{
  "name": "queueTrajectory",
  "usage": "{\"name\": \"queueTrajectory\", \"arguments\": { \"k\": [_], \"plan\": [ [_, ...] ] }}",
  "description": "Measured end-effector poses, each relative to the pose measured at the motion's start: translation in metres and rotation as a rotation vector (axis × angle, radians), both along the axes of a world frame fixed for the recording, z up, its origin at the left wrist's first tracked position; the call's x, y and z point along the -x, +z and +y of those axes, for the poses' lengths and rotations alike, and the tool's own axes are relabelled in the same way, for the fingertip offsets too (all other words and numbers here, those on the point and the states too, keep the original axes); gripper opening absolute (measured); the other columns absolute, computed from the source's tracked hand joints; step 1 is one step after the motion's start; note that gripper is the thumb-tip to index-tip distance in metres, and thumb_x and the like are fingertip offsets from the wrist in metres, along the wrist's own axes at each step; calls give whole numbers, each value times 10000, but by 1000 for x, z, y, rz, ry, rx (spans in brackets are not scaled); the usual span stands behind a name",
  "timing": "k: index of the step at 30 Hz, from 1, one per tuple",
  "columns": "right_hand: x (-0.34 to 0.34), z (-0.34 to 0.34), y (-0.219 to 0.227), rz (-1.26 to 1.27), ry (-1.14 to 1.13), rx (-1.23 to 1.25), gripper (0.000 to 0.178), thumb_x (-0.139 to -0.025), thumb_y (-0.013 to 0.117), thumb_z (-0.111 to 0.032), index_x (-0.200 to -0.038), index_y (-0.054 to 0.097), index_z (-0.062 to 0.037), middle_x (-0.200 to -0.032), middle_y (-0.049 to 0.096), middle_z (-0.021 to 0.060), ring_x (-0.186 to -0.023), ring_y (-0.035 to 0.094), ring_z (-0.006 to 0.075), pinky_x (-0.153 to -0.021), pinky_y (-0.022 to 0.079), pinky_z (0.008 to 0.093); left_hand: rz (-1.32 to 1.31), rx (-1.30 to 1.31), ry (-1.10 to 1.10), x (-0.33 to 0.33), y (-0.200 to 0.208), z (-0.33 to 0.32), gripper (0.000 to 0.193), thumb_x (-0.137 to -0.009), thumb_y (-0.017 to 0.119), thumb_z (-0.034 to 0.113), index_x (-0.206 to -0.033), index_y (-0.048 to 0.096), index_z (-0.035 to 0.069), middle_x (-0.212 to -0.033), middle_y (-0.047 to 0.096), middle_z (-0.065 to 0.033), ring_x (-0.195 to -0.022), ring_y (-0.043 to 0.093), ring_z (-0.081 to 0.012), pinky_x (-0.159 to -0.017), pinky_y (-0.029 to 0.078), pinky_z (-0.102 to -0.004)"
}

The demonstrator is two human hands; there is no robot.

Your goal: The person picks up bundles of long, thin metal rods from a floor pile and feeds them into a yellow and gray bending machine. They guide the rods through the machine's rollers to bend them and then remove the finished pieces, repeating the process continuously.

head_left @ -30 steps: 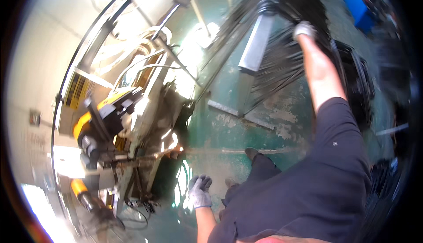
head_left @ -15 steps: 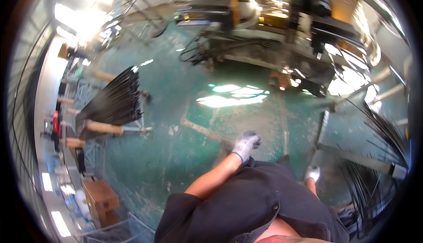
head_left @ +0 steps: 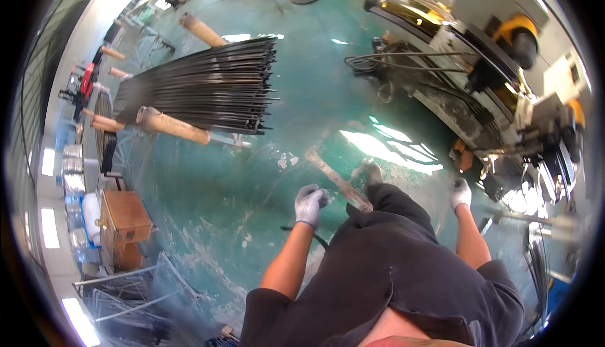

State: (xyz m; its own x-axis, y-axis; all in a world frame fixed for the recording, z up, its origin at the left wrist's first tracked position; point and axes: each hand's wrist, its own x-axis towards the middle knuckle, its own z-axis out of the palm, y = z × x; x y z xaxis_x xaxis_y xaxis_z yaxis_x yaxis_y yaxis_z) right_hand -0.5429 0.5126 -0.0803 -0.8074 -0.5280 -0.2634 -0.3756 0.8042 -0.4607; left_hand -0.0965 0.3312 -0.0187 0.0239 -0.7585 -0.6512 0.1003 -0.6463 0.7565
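My left hand [head_left: 310, 204], in a pale grey work glove, hangs in front of my body above the green floor. Its fingers are curled in, and nothing shows in them. My right hand [head_left: 461, 194], gloved the same way, is held out at my right side with the fingers bent closed; I see no object in it. Neither hand touches anything. Ahead of my left hand lies a large bundle of long dark metal rods [head_left: 208, 85], resting on a stand with cardboard-coloured rollers [head_left: 173, 125].
A machine with orange-yellow parts [head_left: 520, 35] and cables [head_left: 409, 55] stands ahead right. On the left are a brown wooden cabinet [head_left: 126, 218] and a grey metal frame [head_left: 132, 303]. More dark rods [head_left: 537, 259] stand at the right edge. Green floor [head_left: 208, 189] shows between.
My view has turned left, so the rod bundle appears nearer and the machine has shifted right. My left hand has swung back toward me; my right arm now shows further out.
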Motion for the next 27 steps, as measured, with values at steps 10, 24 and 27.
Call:
{"name": "queueTrajectory", "arguments": {
  "k": [10, 24, 27],
  "plan": [
    [-196, -408, -15, -94, 899, 220, 554, -764, 722, -255, -1222, 548, 5, -1147, 623, 225, -1082, 590, 381, -933, 473, 422, -71, -159, 77, -56, -19, -79, 362, -866, 575, 34, -1199, 487, -81, -987, 649, -201, -806, 674, -269, -713, 570, -361],
    [-460, -671, 54, 191, 1127, 137, 963, -642, 813, -468, -1342, 385, 36, -1239, 497, 208, -1166, 461, 360, -986, 374, 474, 46, -98, 502, -123, 14, -204, 381, -853, 583, 19, -1207, 484, -84, -978, 632, -190, -806, 660, -260, -719, 552, -345],
    [-478, -659, 38, 312, 1125, 108, 864, -717, 763, -445, -1302, 400, 78, -1159, 527, 234, -1089, 497, 357, -918, 404, 460, -100, -159, 246, -135, -2, -215, 381, -832, 629, 40, -1175, 519, -83, -920, 644, -178, -806, 663, -234, -698, 543, -318]
  ]
}}
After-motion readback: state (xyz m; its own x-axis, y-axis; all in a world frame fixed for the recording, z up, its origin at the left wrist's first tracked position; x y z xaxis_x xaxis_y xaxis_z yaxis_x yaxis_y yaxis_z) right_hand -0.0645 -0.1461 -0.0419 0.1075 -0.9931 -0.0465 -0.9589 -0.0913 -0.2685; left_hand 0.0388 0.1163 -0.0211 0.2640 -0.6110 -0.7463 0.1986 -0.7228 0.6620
